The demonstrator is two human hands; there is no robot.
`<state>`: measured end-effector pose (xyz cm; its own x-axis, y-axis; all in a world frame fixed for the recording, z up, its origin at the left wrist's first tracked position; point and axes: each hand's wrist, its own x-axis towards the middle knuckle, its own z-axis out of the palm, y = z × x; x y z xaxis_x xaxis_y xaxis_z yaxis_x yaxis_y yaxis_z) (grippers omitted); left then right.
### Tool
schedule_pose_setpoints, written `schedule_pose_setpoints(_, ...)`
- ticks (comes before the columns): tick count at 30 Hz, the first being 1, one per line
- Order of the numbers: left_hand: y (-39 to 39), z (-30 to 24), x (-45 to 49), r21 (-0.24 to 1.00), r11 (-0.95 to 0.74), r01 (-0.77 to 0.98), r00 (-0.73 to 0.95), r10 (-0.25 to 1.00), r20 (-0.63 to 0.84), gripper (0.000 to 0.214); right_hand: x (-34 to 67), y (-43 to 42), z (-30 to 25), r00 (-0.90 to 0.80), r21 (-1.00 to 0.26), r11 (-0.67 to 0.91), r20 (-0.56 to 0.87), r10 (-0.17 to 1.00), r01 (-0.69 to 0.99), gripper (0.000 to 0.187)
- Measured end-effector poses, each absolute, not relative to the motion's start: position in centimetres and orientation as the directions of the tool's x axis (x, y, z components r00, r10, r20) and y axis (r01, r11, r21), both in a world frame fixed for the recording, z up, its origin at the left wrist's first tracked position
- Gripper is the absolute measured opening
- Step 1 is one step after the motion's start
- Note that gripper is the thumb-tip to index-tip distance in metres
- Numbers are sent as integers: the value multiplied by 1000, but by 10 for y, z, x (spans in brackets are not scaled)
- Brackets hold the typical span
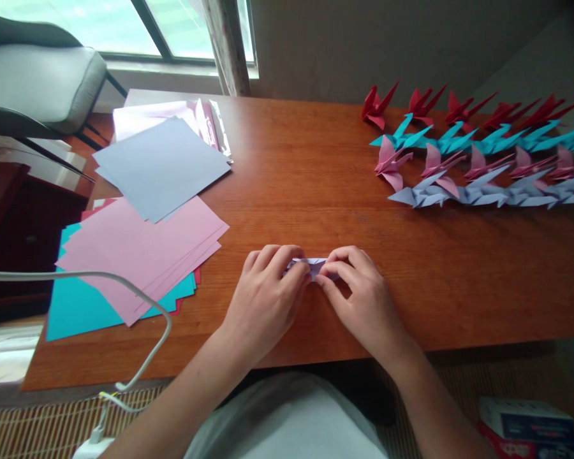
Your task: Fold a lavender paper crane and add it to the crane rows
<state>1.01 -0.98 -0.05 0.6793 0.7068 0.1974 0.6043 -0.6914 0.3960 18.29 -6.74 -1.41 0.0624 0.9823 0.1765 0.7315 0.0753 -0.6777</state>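
Note:
A small folded piece of pale lavender paper (314, 269) lies at the front middle of the wooden table, between my hands. My left hand (272, 287) pinches its left end, fingers bent over it and hiding that side. At the other end, my right hand (354, 280) holds the paper between thumb and fingers. Only the paper's middle shows, with a lighter upper edge; its full folded shape is hidden.
Pink sheets (148, 248) and turquoise sheets (81, 312) lie stacked at left, below grey-blue sheets (162, 166). Rows of red (375, 108), turquoise (402, 134), pink (391, 164) and pale blue paper cranes (425, 194) stand at far right. A white cable (167, 325) crosses the table's left front edge.

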Motion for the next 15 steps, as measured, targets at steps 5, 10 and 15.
schedule_pose_setpoints(5, -10, -5, 13, 493, -642, 587, 656, 734, 176, 15, 183, -67, -13, 66, -670, 72, 178, 982, 739, 9)
schedule_pose_setpoints(10, -10, -6, 12, 543, -607, 580, 635, 755, 165, 14, 182, -67, -10, 69, -685, 57, 155, 986, 726, 9)
schedule_pose_setpoints(15, -10, -7, 12, 560, -593, 579, 632, 760, 150, 12, 181, -68, -10, 78, -688, 47, 150, 986, 724, 11)
